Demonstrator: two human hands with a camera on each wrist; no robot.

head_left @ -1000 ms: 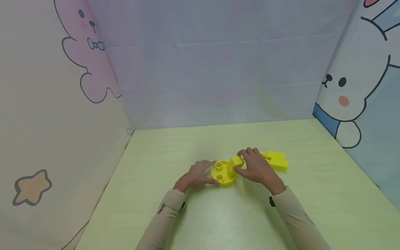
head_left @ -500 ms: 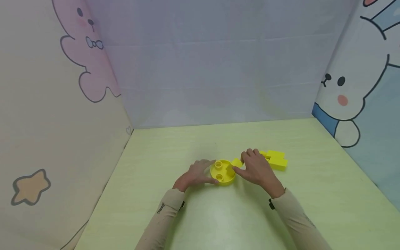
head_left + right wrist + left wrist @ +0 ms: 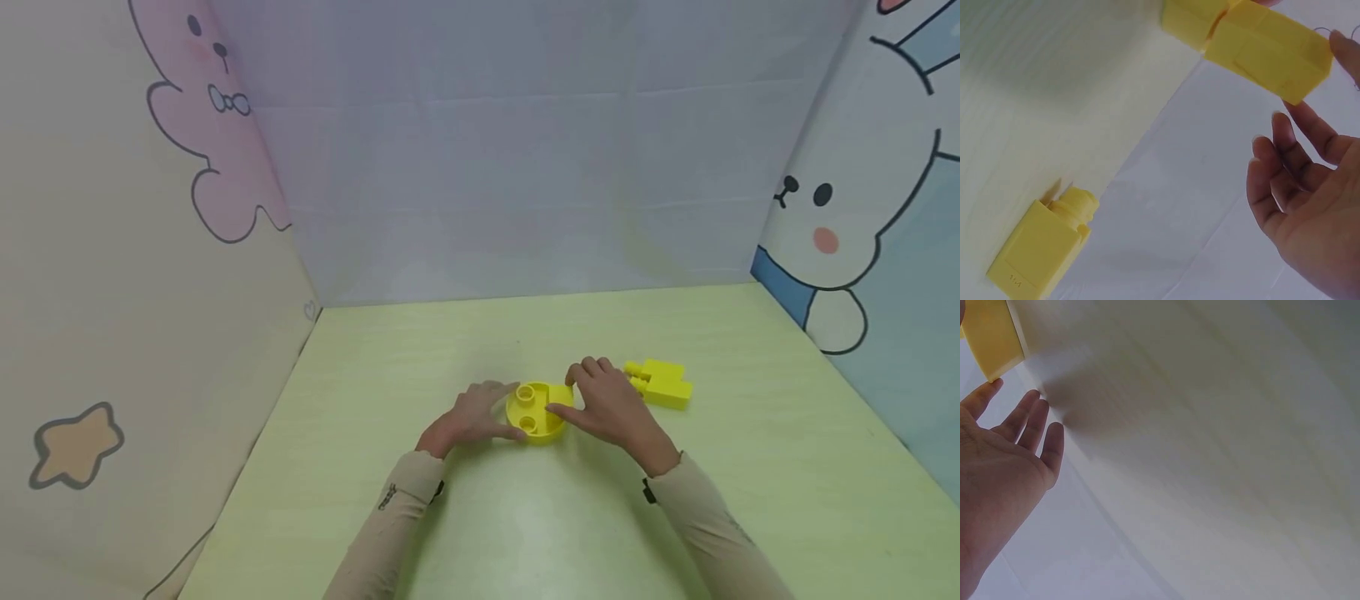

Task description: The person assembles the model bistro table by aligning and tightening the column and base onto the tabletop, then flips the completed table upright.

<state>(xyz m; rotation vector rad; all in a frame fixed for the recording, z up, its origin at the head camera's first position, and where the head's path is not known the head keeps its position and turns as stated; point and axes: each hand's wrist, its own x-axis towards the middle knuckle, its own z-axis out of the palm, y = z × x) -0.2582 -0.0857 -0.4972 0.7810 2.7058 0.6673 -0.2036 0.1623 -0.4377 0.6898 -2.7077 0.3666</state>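
Note:
A shallow round yellow base (image 3: 537,434) with raised rings on its left half stands on the table. In the head view my left hand (image 3: 468,417) holds its left side between thumb and forefinger. The left wrist view shows the forefinger touching the base's wall (image 3: 994,337), with the other fingers of my left hand (image 3: 1004,481) loosely bent. My right hand (image 3: 611,408) pinches a yellow block (image 3: 559,395) by its end, over the base's right half. In the right wrist view that block (image 3: 1266,47) sits against the base (image 3: 1191,19); whether it is fully seated is hidden.
Right of my right hand, more yellow blocks (image 3: 666,385) with knobbed ends lie side by side on the pale green table (image 3: 525,533). Cloth walls with cartoon prints (image 3: 825,192) enclose the back and both sides.
My right hand has moved slightly left and the yellow block has gone from tilted above the base's right edge to lying level over its right half. The left hand has stayed at the base.

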